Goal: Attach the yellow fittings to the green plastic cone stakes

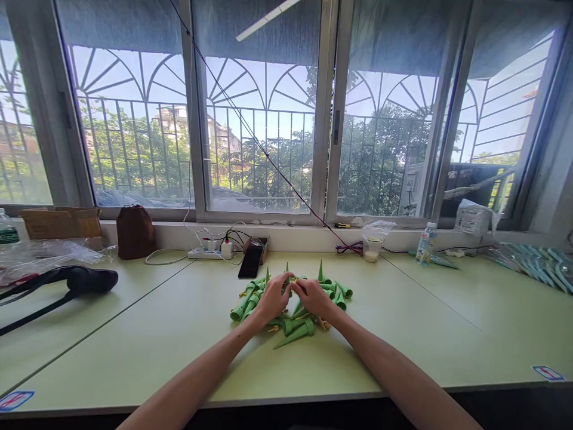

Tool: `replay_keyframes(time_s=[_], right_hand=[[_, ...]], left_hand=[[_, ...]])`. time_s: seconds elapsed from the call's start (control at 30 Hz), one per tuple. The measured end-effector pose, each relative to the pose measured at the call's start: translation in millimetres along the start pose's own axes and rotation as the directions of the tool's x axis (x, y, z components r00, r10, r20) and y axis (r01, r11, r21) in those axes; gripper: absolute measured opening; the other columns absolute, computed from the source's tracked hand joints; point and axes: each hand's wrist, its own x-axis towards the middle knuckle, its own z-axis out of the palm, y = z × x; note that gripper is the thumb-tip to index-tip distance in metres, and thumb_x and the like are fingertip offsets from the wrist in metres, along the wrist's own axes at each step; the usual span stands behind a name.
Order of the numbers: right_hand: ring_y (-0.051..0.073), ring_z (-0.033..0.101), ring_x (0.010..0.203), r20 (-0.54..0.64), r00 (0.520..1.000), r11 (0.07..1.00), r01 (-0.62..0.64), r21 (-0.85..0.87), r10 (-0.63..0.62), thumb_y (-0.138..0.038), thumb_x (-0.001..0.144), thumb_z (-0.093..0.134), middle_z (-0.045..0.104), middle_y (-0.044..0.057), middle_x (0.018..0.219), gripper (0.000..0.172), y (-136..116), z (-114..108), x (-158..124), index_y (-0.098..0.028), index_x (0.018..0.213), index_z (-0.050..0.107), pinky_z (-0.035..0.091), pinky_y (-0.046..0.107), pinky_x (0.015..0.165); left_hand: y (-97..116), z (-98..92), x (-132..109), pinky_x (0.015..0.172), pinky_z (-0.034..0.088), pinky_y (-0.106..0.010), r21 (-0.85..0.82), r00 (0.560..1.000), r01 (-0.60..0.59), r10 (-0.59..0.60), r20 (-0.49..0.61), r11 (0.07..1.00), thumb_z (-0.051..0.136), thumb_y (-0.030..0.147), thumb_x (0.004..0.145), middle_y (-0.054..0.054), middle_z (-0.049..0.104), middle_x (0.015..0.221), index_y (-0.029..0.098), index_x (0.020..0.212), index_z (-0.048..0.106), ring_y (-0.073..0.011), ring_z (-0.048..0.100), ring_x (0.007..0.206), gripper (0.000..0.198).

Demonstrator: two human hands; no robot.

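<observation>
Over a heap of hollow green plastic spikes (299, 332), my two hands meet at the fingertips. My left hand (272, 297) is closed around a green spike (287, 266), whose point sticks up above the fingers. My right hand (314, 296) pinches at the same spot, its thumb and forefinger touching the left fingers. A yellowish bit shows between the fingertips, too small to make out. Green spikes lie on both sides of the hands, some pointing up, with small yellow pieces (324, 323) scattered among them.
Behind the heap lie a black phone (251, 261) and a power strip (210, 253) with cables. A cup (372, 246) and a bottle (425, 243) stand to the right, with bagged items (537, 263) beyond. At left are a brown pouch (135, 232) and a black strap (89, 279).
</observation>
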Motion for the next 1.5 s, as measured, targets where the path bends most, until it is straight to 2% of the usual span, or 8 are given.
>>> replay_keyframes(time_s=[0.5, 0.73, 0.93, 1.2, 1.5], right_hand=[[0.010, 0.040, 0.051, 0.021, 1.000, 1.000, 0.015, -0.025, -0.015, -0.027, 0.094, 0.045, 0.054, -0.001, 0.057, 0.033, -1.1, 0.0, -0.4, -0.017, 0.064, 0.054, 0.026, 0.022, 0.054], [0.010, 0.039, 0.051, 0.036, 0.999, 0.999, 0.012, -0.037, -0.010, -0.030, 0.095, 0.044, 0.052, -0.001, 0.055, 0.035, -1.7, -0.1, -1.0, -0.017, 0.063, 0.053, 0.025, 0.022, 0.053], [0.010, 0.037, 0.051, 0.030, 1.000, 0.999, 0.010, -0.036, -0.009, -0.030, 0.095, 0.045, 0.050, -0.002, 0.054, 0.036, -1.8, 0.5, -0.5, -0.017, 0.062, 0.053, 0.025, 0.022, 0.052], [0.010, 0.040, 0.052, 0.034, 0.999, 0.999, 0.001, -0.038, 0.000, -0.031, 0.095, 0.044, 0.055, 0.000, 0.057, 0.035, 0.4, 2.4, -0.9, -0.017, 0.066, 0.056, 0.028, 0.022, 0.054], [0.010, 0.038, 0.051, 0.026, 1.000, 0.999, 0.018, -0.041, -0.017, -0.029, 0.095, 0.045, 0.054, -0.001, 0.056, 0.035, 1.9, 3.5, -0.7, -0.017, 0.064, 0.054, 0.027, 0.023, 0.053]], left_hand=[[-0.5, 1.4, -0.4, 0.086, 0.047, -0.033, 0.029, 1.000, -0.003, 0.003, 0.013, 1.000, 0.049, 0.013, 0.083, -0.007, 0.069, 0.102, 0.020, 0.107, 0.060, -0.0214, 0.063, 0.094, 0.028], [1.0, -0.2, -0.9, 0.081, 0.048, -0.031, 0.011, 1.000, -0.007, 0.007, 0.009, 1.000, 0.049, 0.012, 0.080, -0.005, 0.069, 0.093, 0.020, 0.107, 0.061, -0.0192, 0.064, 0.084, 0.030], [1.3, 0.2, -0.4, 0.084, 0.047, -0.032, 0.023, 1.000, 0.005, -0.005, 0.020, 1.000, 0.048, 0.011, 0.081, -0.006, 0.069, 0.099, 0.019, 0.107, 0.060, -0.0204, 0.063, 0.091, 0.030], [0.7, 0.2, -0.5, 0.084, 0.046, -0.032, 0.023, 1.000, 0.007, -0.007, 0.019, 1.000, 0.049, 0.011, 0.081, -0.006, 0.069, 0.097, 0.019, 0.107, 0.061, -0.0199, 0.063, 0.089, 0.030], [-0.2, 1.3, -0.2, 0.084, 0.047, -0.032, 0.014, 1.000, 0.002, -0.002, 0.018, 1.000, 0.049, 0.012, 0.081, -0.006, 0.069, 0.099, 0.019, 0.107, 0.061, -0.0200, 0.063, 0.090, 0.029]])
